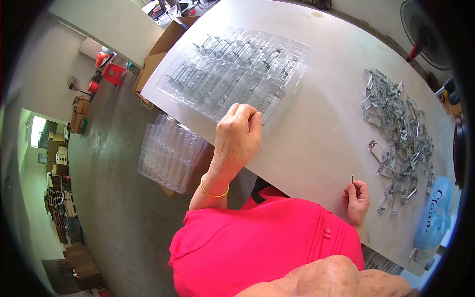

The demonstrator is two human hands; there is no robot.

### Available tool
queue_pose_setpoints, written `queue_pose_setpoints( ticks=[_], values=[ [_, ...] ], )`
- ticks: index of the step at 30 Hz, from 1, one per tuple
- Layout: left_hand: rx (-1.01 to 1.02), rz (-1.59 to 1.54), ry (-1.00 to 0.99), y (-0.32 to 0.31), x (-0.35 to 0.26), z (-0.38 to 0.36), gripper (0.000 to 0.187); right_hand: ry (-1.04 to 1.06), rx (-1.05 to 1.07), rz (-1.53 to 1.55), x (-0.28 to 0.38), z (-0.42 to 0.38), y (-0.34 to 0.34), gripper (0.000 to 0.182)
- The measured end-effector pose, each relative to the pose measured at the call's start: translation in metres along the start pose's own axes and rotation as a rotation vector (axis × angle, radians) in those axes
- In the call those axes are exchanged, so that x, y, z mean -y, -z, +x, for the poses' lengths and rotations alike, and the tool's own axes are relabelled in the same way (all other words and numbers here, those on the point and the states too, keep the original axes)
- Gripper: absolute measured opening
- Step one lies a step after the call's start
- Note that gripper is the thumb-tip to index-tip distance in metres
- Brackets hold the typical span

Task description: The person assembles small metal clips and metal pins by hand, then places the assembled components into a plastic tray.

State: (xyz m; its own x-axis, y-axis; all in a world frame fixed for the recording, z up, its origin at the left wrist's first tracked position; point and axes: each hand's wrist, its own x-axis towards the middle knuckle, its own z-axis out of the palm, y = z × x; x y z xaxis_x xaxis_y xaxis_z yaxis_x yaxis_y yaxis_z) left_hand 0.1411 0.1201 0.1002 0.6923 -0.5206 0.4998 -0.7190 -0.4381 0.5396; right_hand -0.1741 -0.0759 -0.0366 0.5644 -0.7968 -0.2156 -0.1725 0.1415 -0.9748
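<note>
My left hand (238, 131), with a yellow bracelet (214, 191) on its wrist, is over the near edge of a clear plastic tray (297, 45). Its fingers are pinched together, and what they hold, if anything, is hidden. Rows of small metal parts (217, 84) fill the tray's compartments. Close to the table's near edge, my right hand (357, 202) grips a thin metal pin (352, 179) that sticks up from between thumb and fingers. To the right of that hand lies a tangled pile of metal brackets (396, 128); one bracket (377, 150) sits at its left edge.
Clear plastic trays (170, 153) are stacked below the table's left edge. A blue plastic package marked "Clean" (434, 213) lies at the right of the white table (316, 119). A cardboard box (161, 52) stands beyond the left edge; a fan (426, 32) is at the upper right.
</note>
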Motion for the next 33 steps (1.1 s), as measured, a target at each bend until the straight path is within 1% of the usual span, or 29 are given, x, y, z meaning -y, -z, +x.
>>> queue_pose_setpoints(
  ticks=[2, 6, 8, 14, 19, 26, 30, 33],
  values=[
    [0.019, 0.076, 0.0, -0.002, 0.003, 0.005, 0.009, 0.001, 0.005, 0.004, 0.0, 0.0, 0.0, 0.008],
    [0.02, 0.129, 0.005, -0.006, 0.008, 0.014, 0.011, 0.013, 0.014, -0.001, 0.001, -0.001, 0.0, 0.009],
    [0.046, 0.144, 0.086, -0.005, 0.008, 0.018, 0.013, 0.006, 0.013, 0.004, 0.0, -0.001, -0.001, 0.009],
    [0.101, 0.251, 0.065, -0.01, 0.008, 0.018, 0.016, -0.004, 0.004, -0.01, -0.002, -0.001, -0.001, 0.009],
    [0.132, 0.282, 0.088, -0.013, 0.006, 0.016, 0.017, 0.014, -0.004, -0.027, -0.002, -0.001, -0.003, 0.011],
    [0.196, 0.341, 0.071, -0.011, 0.003, 0.014, 0.018, 0.013, 0.004, -0.025, -0.004, -0.002, -0.003, 0.01],
    [0.142, 0.318, 0.045, -0.01, 0.004, 0.012, 0.017, 0.008, -0.002, -0.031, -0.004, -0.002, -0.003, 0.009],
    [0.117, 0.345, -0.012, -0.004, 0.0, 0.012, 0.013, -0.006, 0.016, -0.03, -0.001, -0.002, -0.002, 0.009]
  ],
)
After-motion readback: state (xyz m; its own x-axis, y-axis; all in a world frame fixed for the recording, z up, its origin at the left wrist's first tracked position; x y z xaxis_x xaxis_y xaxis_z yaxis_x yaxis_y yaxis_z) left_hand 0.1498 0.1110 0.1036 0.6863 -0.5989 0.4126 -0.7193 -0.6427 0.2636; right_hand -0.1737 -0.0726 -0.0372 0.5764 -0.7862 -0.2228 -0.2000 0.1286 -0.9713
